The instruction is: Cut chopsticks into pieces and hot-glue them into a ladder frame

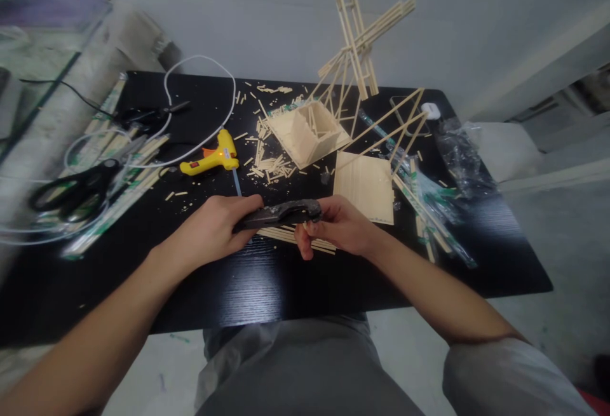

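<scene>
My left hand (216, 228) is closed round one end of a black tool (281, 214), probably a cutter, held level above the black table (267, 289). My right hand (333, 225) grips the tool's other end with curled fingers. A small bundle of thin wooden sticks (290, 235) lies under the tool, between my hands; whether my right fingers also pinch a stick I cannot tell. Just beyond my right hand lies a flat panel of glued sticks (365, 186).
A yellow glue gun (214, 157) with a white cable lies behind my left hand. Black scissors (76, 187) and wrapped chopsticks sit at the left. A stick-built box (307, 131) with a tall stick frame (355, 41) stands at the back. Stick offcuts litter the table; plastic wrappers at right.
</scene>
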The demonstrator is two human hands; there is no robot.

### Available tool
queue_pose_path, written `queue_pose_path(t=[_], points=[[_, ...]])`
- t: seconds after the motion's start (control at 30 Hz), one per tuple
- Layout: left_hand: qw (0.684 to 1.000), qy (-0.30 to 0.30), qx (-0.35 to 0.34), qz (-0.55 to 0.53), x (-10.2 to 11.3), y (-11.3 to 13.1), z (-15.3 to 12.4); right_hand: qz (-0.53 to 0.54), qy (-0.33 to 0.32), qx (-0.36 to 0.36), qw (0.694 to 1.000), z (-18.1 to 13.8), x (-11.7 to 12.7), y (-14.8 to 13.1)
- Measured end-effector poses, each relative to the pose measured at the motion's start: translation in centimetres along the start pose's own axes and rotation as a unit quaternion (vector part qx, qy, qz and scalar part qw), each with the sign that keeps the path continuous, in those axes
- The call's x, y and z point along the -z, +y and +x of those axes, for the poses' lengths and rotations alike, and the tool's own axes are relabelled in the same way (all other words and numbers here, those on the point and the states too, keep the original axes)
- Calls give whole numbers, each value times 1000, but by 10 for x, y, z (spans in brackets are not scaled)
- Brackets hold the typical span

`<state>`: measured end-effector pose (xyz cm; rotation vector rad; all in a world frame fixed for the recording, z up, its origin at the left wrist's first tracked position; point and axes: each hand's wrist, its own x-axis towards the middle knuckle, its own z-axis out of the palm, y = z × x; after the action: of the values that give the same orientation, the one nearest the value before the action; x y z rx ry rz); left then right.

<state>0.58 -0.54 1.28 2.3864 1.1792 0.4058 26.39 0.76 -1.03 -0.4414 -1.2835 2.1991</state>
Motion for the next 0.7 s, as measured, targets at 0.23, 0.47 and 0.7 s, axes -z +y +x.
queue_pose_path(t=[0.23,0.47,0.7], points=[[999,-13,32,25,1,-3,-1,-84,48,13,995,0,-3,-7],[991,-18,77,107,2,-6,0,-301,182,69,934,-4,-4,-8],[981,-41,118,147,-2,-1,3,-569,257,179,761,-6,-3,2]])
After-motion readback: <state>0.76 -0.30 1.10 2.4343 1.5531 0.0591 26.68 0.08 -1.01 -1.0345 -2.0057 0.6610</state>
